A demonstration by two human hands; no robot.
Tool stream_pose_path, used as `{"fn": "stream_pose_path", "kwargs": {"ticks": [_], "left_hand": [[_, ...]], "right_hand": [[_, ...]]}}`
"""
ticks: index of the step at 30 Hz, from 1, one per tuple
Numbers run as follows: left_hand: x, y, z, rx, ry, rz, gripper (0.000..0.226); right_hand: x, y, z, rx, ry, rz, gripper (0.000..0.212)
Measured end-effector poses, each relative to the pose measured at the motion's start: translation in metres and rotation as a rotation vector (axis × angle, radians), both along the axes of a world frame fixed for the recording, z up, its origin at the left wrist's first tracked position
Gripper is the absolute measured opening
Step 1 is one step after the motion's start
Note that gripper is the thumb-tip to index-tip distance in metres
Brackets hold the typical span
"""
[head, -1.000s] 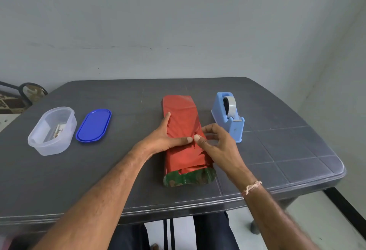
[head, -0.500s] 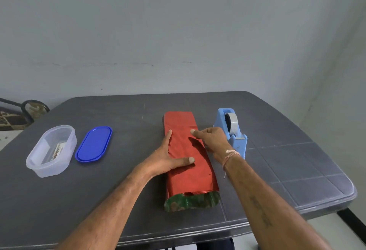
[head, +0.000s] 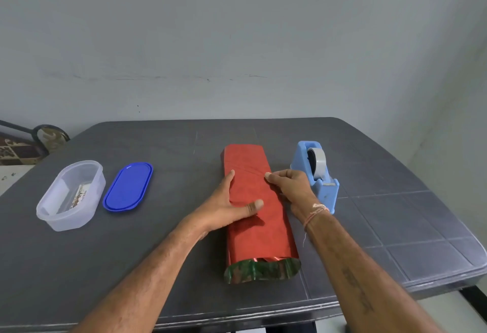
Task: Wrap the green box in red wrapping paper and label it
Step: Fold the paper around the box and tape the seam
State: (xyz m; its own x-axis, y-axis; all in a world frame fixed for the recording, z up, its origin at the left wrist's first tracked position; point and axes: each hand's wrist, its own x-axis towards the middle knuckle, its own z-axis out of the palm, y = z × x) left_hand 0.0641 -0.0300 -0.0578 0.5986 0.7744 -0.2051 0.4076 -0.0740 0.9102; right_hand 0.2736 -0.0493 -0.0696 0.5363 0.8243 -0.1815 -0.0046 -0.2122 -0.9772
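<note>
The green box (head: 261, 272) lies lengthwise mid-table, wrapped in red wrapping paper (head: 259, 229); only its near green end shows. My left hand (head: 228, 207) rests flat along the parcel's left side, thumb stretched across the top. My right hand (head: 291, 187) sits at the parcel's right edge with fingers curled, fingertips pinching the paper's edge near the far end. A blue tape dispenser (head: 320, 178) with a grey roll stands just right of my right hand.
At the left of the dark grey table (head: 395, 216) stands a clear plastic container (head: 51, 218) with small items inside, its blue lid (head: 128, 186) lying beside it. A wall rises behind the table; the table's edge is close on the right and near sides.
My right hand has slid from the middle of the parcel's top up along its right edge toward the far end. My left hand stays pressed on the parcel.
</note>
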Motion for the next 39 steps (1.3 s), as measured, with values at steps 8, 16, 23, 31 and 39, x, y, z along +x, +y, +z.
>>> {"fn": "stream_pose_path", "kwargs": {"ticks": [8,16,23,31,39], "left_hand": [[0.022,0.022,-0.001,0.193,0.069,0.164,0.064],[0.021,0.031,-0.009,0.218,0.106,0.149,0.079],[0.013,0.037,-0.005,0.261,0.143,0.13,0.082],[-0.013,0.036,0.001,0.383,0.219,0.151,0.071],[0.0,0.02,0.021,0.707,0.269,0.12,0.052]], "right_hand": [[-0.002,0.002,-0.002,0.021,0.037,-0.032,0.017],[-0.004,-0.005,0.003,0.047,0.225,-0.003,0.015],[-0.012,-0.007,0.003,0.061,0.289,-0.027,0.016],[-0.037,-0.001,-0.013,0.06,0.261,-0.018,0.019],[-0.035,-0.007,-0.004,0.069,0.289,0.016,0.019]]}}
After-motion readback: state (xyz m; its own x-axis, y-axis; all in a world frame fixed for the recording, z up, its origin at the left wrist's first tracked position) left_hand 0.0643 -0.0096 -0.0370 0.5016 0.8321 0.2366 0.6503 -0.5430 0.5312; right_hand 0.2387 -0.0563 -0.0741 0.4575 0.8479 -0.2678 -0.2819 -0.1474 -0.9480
